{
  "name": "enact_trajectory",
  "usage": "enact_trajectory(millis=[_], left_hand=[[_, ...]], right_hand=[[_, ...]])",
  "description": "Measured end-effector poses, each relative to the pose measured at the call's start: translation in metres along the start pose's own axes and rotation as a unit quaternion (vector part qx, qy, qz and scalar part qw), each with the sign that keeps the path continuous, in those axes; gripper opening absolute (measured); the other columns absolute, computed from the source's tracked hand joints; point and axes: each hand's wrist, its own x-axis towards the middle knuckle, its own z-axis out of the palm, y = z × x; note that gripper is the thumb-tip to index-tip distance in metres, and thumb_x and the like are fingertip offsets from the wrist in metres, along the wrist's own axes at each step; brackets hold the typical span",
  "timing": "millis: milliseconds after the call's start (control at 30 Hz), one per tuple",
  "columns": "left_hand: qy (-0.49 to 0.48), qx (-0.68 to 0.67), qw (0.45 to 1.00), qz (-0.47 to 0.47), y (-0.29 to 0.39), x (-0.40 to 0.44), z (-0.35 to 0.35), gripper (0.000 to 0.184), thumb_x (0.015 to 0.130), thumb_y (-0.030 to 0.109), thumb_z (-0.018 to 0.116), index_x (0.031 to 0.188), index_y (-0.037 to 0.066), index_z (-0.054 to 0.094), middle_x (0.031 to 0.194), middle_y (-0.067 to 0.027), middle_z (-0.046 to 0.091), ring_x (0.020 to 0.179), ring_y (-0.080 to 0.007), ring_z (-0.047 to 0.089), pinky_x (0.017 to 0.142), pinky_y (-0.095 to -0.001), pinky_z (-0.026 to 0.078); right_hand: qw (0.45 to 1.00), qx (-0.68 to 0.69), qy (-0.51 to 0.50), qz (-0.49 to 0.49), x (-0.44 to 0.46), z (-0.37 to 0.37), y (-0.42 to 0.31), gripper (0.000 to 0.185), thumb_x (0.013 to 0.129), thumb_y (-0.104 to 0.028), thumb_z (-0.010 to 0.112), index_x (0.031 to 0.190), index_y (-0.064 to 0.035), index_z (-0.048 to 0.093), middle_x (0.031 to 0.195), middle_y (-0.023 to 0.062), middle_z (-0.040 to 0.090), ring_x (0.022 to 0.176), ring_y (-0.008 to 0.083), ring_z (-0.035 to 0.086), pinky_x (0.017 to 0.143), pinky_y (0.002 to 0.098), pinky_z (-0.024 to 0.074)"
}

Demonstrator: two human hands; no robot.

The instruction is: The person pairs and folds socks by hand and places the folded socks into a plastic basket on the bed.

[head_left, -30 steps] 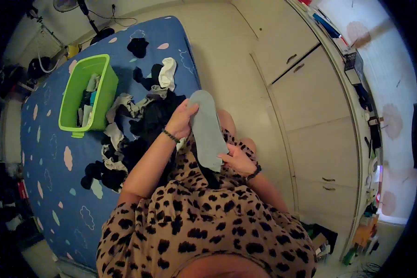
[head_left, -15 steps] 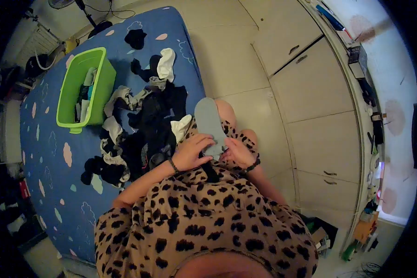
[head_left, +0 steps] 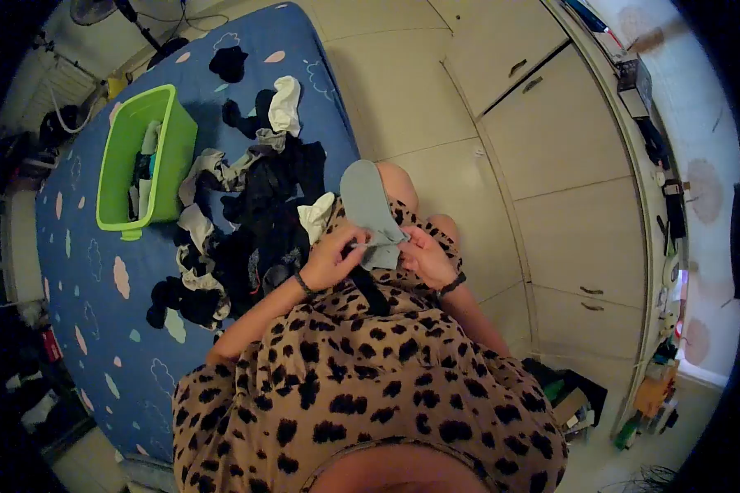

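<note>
A light grey sock (head_left: 365,197) lies flat along my thigh, its rounded toe end pointing away from me. My left hand (head_left: 334,256) pinches the sock's near part at its left edge. On the other side, my right hand (head_left: 426,258) pinches the right edge, so a raised fold of fabric stretches between the two hands. A dark strip of cloth (head_left: 370,289) lies on the leopard-print clothing just below them. Beside my left hand a white sock (head_left: 316,217) rests at the edge of a heap of mostly black and grey socks (head_left: 263,197).
A green plastic basket (head_left: 176,185) with several rolled or folded socks inside stands on the blue bed (head_left: 99,329). Another white sock (head_left: 285,105) and a black one (head_left: 228,63) lie farther up the bed. Pale cabinets (head_left: 559,148) line the right side.
Both hands have taken up the sock's near part by its edges and lifted it into a fold; before, it lay flatter under the fingers. The view has shifted slightly.
</note>
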Motion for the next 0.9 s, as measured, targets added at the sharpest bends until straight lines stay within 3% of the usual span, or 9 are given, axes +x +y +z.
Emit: enact_trajectory(millis=[67, 400, 500, 533, 600, 667, 800, 867, 900], left_hand=[[-0.022, 0.103, 0.979, 0.173, -0.002, 0.001, 0.001, 0.015, 0.082, 0.007, 0.063, 0.092, 0.004, 0.052, 0.103, -0.0116, 0.063, 0.095, -0.0302, 0.059, 0.082, -0.0371, 0.046], [-0.051, 0.304, 0.93, 0.201, 0.003, -0.004, 0.015, 0.031, 0.074, 0.012, 0.07, 0.1, 0.008, 0.055, 0.117, -0.0061, 0.058, 0.115, -0.0249, 0.051, 0.093, -0.0405, 0.037], [-0.056, 0.335, 0.915, 0.218, -0.001, -0.001, 0.018, 0.034, 0.071, 0.011, 0.071, 0.101, 0.009, 0.056, 0.117, -0.0063, 0.057, 0.113, -0.0251, 0.052, 0.092, -0.0403, 0.038], [-0.052, 0.325, 0.918, 0.22, -0.003, -0.001, 0.018, 0.034, 0.07, 0.009, 0.07, 0.1, 0.009, 0.056, 0.118, -0.0069, 0.057, 0.113, -0.0259, 0.052, 0.092, -0.0403, 0.038], [-0.048, 0.315, 0.921, 0.223, -0.003, -0.002, 0.017, 0.034, 0.069, 0.008, 0.07, 0.1, 0.009, 0.056, 0.119, -0.0076, 0.056, 0.112, -0.0267, 0.052, 0.092, -0.0402, 0.039], [-0.025, 0.283, 0.923, 0.26, -0.004, -0.003, 0.016, 0.032, 0.069, 0.004, 0.068, 0.098, 0.008, 0.056, 0.12, -0.0098, 0.055, 0.11, -0.03, 0.053, 0.09, -0.0419, 0.041], [-0.011, 0.269, 0.927, 0.262, -0.004, -0.01, 0.013, 0.032, 0.069, 0.003, 0.068, 0.098, 0.007, 0.056, 0.12, -0.0119, 0.054, 0.108, -0.0332, 0.054, 0.088, -0.0437, 0.043], [0.008, 0.259, 0.928, 0.269, -0.004, -0.011, 0.012, 0.033, 0.068, 0.003, 0.068, 0.099, 0.007, 0.057, 0.118, -0.0134, 0.054, 0.106, -0.0347, 0.054, 0.087, -0.0447, 0.044], [0.008, 0.258, 0.928, 0.27, -0.002, -0.011, 0.012, 0.033, 0.068, 0.003, 0.068, 0.099, 0.007, 0.057, 0.118, -0.0134, 0.054, 0.106, -0.0347, 0.054, 0.087, -0.0447, 0.044]], right_hand=[[0.987, -0.145, 0.019, -0.069, 0.006, -0.011, 0.001, 0.027, 0.095, -0.008, 0.051, 0.121, -0.0043, 0.047, 0.102, 0.006, 0.062, 0.083, 0.0114, 0.061, 0.066, 0.0251, 0.0499], [0.998, -0.031, 0.037, -0.047, -0.009, 0.012, -0.016, 0.044, 0.093, 0.0, 0.047, 0.133, -0.0088, 0.034, 0.096, 0.006, 0.06, 0.081, 0.0146, 0.061, 0.064, 0.0257, 0.0483], [0.982, -0.166, 0.021, -0.081, -0.015, 0.021, -0.025, 0.054, 0.086, 0.007, 0.047, 0.136, -0.0093, 0.034, 0.108, 0.0092, 0.057, 0.089, 0.015, 0.061, 0.071, 0.0275, 0.0496], [0.917, -0.363, 0.033, -0.162, -0.014, 0.02, -0.025, 0.055, 0.082, 0.009, 0.048, 0.133, -0.009, 0.039, 0.114, 0.0111, 0.053, 0.096, 0.0178, 0.058, 0.077, 0.0296, 0.0487], [0.806, -0.542, 0.045, -0.235, -0.016, 0.023, -0.028, 0.057, 0.078, 0.011, 0.048, 0.131, -0.0087, 0.043, 0.121, 0.013, 0.049, 0.103, 0.0205, 0.056, 0.084, 0.0318, 0.0477], [0.692, -0.638, 0.079, -0.329, -0.022, 0.028, -0.034, 0.049, 0.074, 0.006, 0.055, 0.121, -0.0074, 0.054, 0.123, 0.0191, 0.048, 0.117, 0.0378, 0.046, 0.1, 0.0397, 0.0395], [0.737, -0.579, 0.056, -0.344, -0.035, 0.053, -0.044, 0.043, 0.072, 0.006, 0.058, 0.113, -0.006, 0.057, 0.124, 0.0155, 0.044, 0.117, 0.0339, 0.044, 0.102, 0.0388, 0.0358], [0.663, -0.66, -0.005, -0.353, -0.036, 0.061, -0.048, 0.041, 0.071, 0.002, 0.063, 0.11, -0.0063, 0.057, 0.126, 0.0151, 0.044, 0.115, 0.0353, 0.044, 0.101, 0.0401, 0.0364], [0.662, -0.661, -0.005, -0.353, -0.035, 0.062, -0.047, 0.041, 0.071, 0.002, 0.063, 0.11, -0.0063, 0.057, 0.126, 0.0151, 0.044, 0.115, 0.0353, 0.044, 0.101, 0.0401, 0.0364]])
